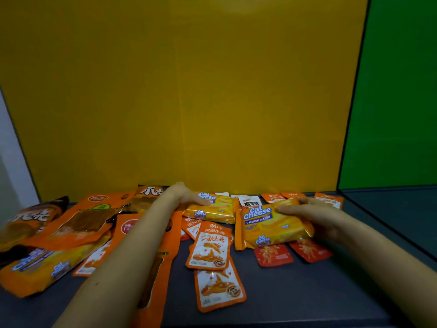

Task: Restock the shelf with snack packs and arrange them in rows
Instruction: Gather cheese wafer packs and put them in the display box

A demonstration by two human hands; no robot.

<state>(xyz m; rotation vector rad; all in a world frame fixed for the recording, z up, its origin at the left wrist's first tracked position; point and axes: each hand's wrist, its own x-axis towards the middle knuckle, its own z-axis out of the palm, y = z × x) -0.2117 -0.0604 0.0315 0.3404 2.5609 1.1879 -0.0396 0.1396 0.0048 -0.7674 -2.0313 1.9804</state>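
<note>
Many orange and yellow snack packs lie scattered on the dark shelf floor (pixel 307 292). My right hand (pixel 314 216) grips a yellow Cal Cheese wafer pack (pixel 267 227) by its right side, right of centre. My left hand (pixel 186 196) rests with its thumb on a second Cal Cheese pack (pixel 212 210) near the yellow back wall (pixel 189 91). Two small orange sachets (pixel 210 247) overlap in front of centre, and two small red sachets (pixel 273 255) lie below the held pack.
Large orange packs (pixel 80 221) and a third Cal Cheese pack (pixel 40 268) are piled at the left. More small orange sachets (pixel 328 200) line the back right. A green wall (pixel 397 91) stands on the right past a black frame edge.
</note>
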